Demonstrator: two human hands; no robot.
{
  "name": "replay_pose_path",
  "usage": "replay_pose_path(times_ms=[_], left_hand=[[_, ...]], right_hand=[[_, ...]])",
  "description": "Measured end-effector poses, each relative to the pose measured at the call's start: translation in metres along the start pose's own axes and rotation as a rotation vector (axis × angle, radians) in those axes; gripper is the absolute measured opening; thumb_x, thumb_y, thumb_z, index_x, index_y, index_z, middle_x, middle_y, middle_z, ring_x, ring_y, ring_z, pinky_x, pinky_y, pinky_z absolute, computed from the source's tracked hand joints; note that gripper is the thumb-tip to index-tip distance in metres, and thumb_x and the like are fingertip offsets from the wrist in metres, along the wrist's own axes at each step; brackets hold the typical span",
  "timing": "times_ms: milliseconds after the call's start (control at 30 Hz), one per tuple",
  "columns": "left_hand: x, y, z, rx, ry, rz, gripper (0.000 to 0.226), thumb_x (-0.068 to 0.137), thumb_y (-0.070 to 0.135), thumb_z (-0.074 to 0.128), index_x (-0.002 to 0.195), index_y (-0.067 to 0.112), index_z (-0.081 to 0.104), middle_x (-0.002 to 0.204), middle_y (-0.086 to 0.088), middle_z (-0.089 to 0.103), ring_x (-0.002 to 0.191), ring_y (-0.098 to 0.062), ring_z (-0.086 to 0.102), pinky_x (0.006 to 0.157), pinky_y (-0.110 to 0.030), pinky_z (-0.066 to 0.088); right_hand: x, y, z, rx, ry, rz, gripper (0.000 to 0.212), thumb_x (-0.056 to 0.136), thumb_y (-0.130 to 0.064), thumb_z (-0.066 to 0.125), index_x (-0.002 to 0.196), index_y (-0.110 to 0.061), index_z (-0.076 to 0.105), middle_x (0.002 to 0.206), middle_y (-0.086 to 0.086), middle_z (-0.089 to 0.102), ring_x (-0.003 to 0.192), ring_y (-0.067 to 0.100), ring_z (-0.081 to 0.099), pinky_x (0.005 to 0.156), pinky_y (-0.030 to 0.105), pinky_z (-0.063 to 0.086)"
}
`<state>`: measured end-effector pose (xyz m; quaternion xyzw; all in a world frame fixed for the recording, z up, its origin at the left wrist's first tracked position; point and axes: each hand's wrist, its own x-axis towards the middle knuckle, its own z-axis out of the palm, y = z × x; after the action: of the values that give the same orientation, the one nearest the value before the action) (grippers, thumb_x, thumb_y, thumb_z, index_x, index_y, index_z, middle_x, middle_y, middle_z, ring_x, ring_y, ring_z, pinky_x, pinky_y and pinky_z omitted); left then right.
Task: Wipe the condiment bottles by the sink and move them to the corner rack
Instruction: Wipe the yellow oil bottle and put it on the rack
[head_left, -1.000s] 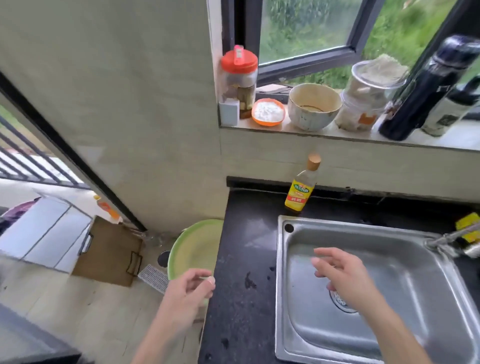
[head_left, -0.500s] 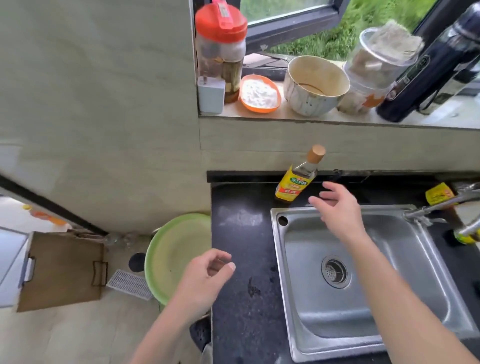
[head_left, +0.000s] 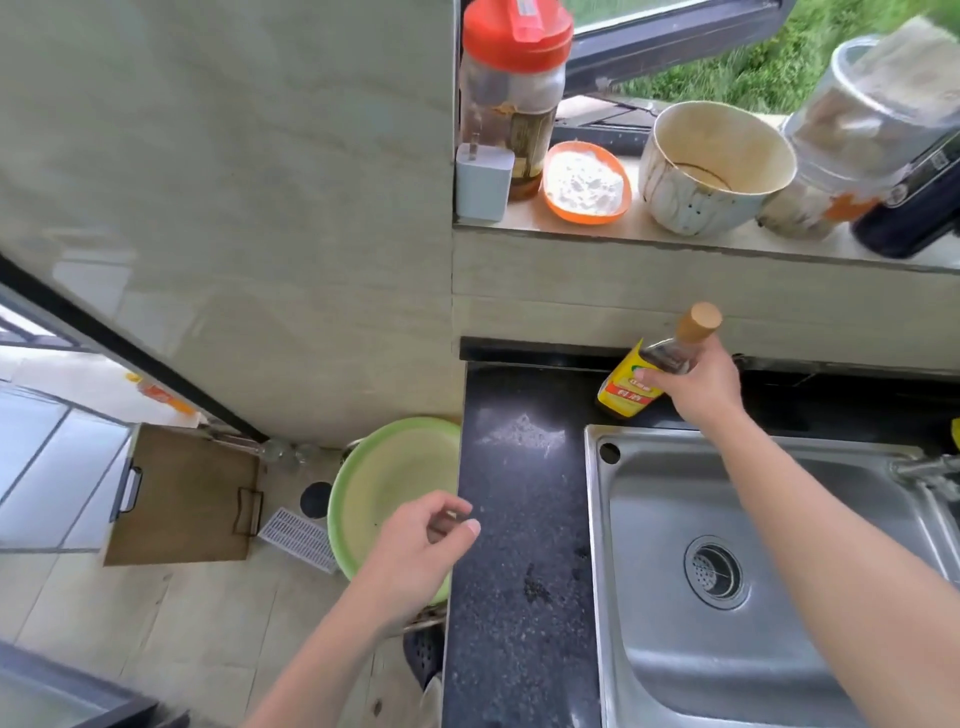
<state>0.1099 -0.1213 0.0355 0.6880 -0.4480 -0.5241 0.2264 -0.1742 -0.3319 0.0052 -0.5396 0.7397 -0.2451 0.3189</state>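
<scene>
Condiment bottle (head_left: 625, 396), yellow-labelled with a tan cap, stands tilted on the black tabletop (head_left: 519, 499) just behind the sink (head_left: 670, 525). The right hand (head_left: 696, 387) grips its shoulder. The left hand (head_left: 415, 551) hangs loosely curled, holding nothing, above a green basin (head_left: 379, 467).

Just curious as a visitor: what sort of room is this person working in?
Probably a home kitchen: a steel sink set in a dark counter, a condiment bottle gripped by the right hand, and a red-lidded jar and bowl on the windowsill.
</scene>
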Motion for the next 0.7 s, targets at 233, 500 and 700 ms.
replay_pose_path(times_ms=[233,500,700], left_hand=[[0.051,0.047,0.026,0.26,0.029,0.152,0.04,0.086,0.035,0.066,0.121,0.02,0.055,0.108,0.002,0.062,0.102,-0.015,0.059,0.087,-0.03,0.047],[0.067,0.112,0.064,0.328,-0.027,0.473,0.113,0.056,0.053,0.084,0.148,0.027,0.025,0.14,0.004,0.046,0.128,-0.016,0.043,0.106,-0.039,0.041],[0.059,0.118,0.078,0.147,-0.091,0.431,0.054,0.047,0.042,0.087,0.09,0.026,0.058,0.085,0.005,0.069,0.08,-0.019,0.066,0.076,-0.047,0.055]], right_hand=[[-0.037,-0.017,-0.028,0.105,-0.034,-0.082,0.061,0.061,-0.028,0.09,0.112,-0.019,0.059,0.101,-0.009,0.068,0.095,0.007,0.064,0.081,0.028,0.051],[-0.096,-0.048,-0.078,0.399,-0.308,-0.211,0.057,0.06,-0.007,0.088,0.106,0.002,0.055,0.09,0.006,0.073,0.073,0.003,0.065,0.066,0.017,0.051],[-0.108,-0.038,-0.092,0.511,-0.469,-0.145,0.049,0.067,-0.024,0.08,0.109,-0.007,0.062,0.099,0.009,0.072,0.093,0.026,0.068,0.073,0.036,0.056]])
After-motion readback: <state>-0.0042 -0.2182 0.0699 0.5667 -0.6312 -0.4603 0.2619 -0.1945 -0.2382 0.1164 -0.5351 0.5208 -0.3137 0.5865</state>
